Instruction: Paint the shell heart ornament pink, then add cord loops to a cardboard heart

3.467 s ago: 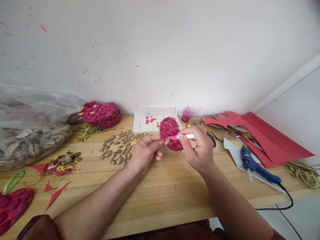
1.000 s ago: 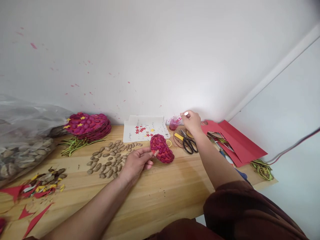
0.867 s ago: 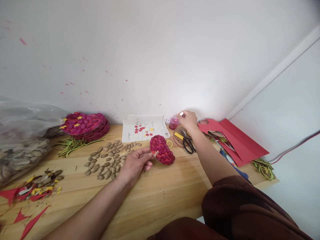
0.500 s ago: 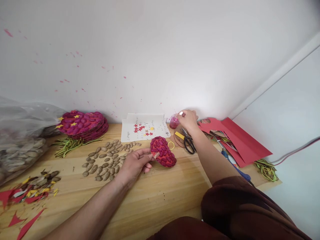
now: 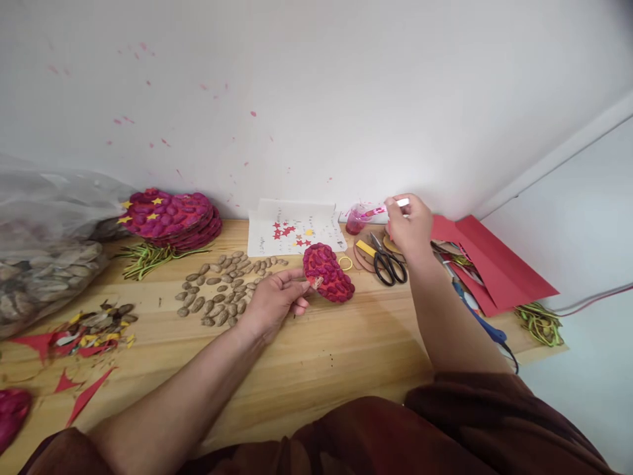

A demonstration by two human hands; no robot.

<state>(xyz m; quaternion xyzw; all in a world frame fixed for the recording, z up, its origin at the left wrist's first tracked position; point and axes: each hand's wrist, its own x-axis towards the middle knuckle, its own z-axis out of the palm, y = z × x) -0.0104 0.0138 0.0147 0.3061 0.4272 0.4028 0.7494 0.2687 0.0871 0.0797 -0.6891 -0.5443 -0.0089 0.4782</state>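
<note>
Between the thumb and fingers of my left hand [image 5: 277, 300] is the edge of a card shape [image 5: 330, 272] covered in magenta-painted shells. A bare, unpainted patch shows near my thumb. My right hand [image 5: 413, 225] grips the white handle of a pink-stained paintbrush [image 5: 374, 212]. The brush slants down to the left, its tip at a small clear cup [image 5: 355, 223] of pink-red paint by the wall. Below that hand lie black-handled scissors [image 5: 390, 267] and a yellow ring [image 5: 345, 263].
Loose brown shells [image 5: 222, 297] spread left of the card shape. White paper [image 5: 267, 227] bears small stars. Farther left are stacked magenta shapes [image 5: 171, 218], green stems [image 5: 153, 259] and a plastic bag [image 5: 49, 257] of shells. Red card [image 5: 514, 270] and a blue tool [image 5: 489, 328] lie right.
My right hand has lifted and moved right from the cup, so the paintbrush now shows. My left hand still holds the shell-covered shape. The whole view has shifted slightly.
</note>
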